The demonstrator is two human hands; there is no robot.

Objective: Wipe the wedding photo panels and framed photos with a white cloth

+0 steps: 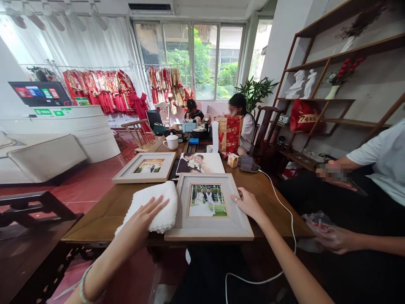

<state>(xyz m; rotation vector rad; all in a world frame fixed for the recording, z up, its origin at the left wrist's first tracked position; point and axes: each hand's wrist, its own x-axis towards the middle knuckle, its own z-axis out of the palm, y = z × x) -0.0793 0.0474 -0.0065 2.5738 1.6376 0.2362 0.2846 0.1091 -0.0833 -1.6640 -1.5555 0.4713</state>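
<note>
My left hand [151,213] lies with fingers outstretched on a folded white towel [167,213], near the table's front edge. Beside the towel, a pale picture frame [180,211] holds a photo of a couple outdoors. The frame lies tilted towards me, its lower edge at the table's front edge. At its right side, my right hand [248,202] grips the border, with a ring on one finger. Behind the towel lies a second pale frame [123,171] with another couple's photo. A wedding picture panel [210,162] lies behind the nearer frame.
On the wooden table [95,211] stand a white lidded mug [171,141], a red paper bag [234,135] and a small box [233,160]. A phone [248,164] trails a white cable [281,202] over the right edge. A person [387,156] sits close on the right; two others sit at the far end.
</note>
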